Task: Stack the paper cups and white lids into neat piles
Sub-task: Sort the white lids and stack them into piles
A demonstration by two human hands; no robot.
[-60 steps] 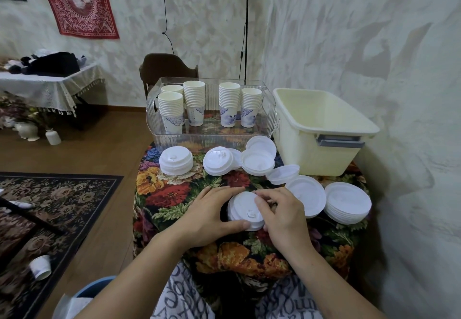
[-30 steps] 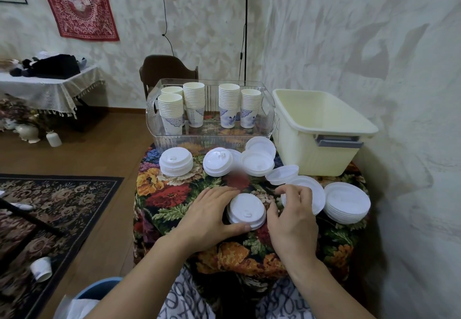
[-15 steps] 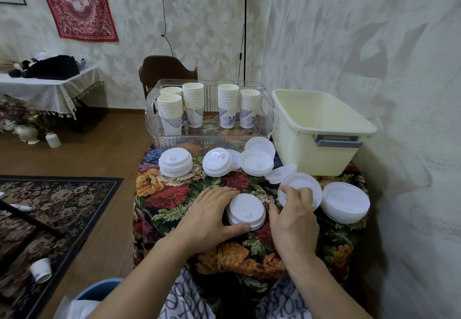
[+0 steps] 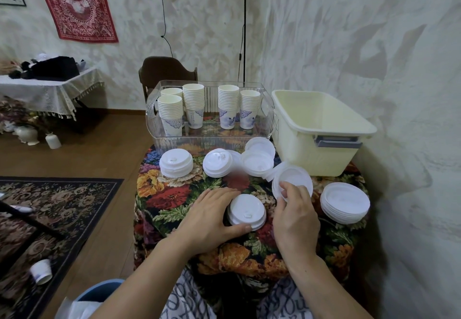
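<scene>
The right hand (image 4: 295, 215) is pinching the near rim of a single lid (image 4: 293, 181), thumb and fingers (image 4: 287, 190) closed on its edge, and the lid is tilting up off the cloth (image 4: 172, 194) with its hollow side facing the camera. The left hand (image 4: 209, 216) is lying flat against the left side of the near pile (image 4: 246, 212), thumb along its front edge, steadying it rather than gripping; it is holding nothing.

The lid looks like thin moulded plastic: very light, a bit springy, and smooth enough to slip if squeezed only on its flat face. The rim is likely the best place to hold it, since that is the stiffest part. Hard pressure would probably flex or crack it. Because it is lying hollow side up while the near pile shows its spout side, it likely needs turning over before it will nest.

Other lids are sitting in a right pile (image 4: 345, 202), a left pile (image 4: 175, 164) and a looser middle cluster (image 4: 239, 162). The cups (image 4: 193, 105) are already standing in stacks inside the clear tray (image 4: 212, 141), behind the lids. A cream tub (image 4: 321, 129) is standing to the right of the tray, apparently empty. Piles this light could easily topple if nudged.
</scene>
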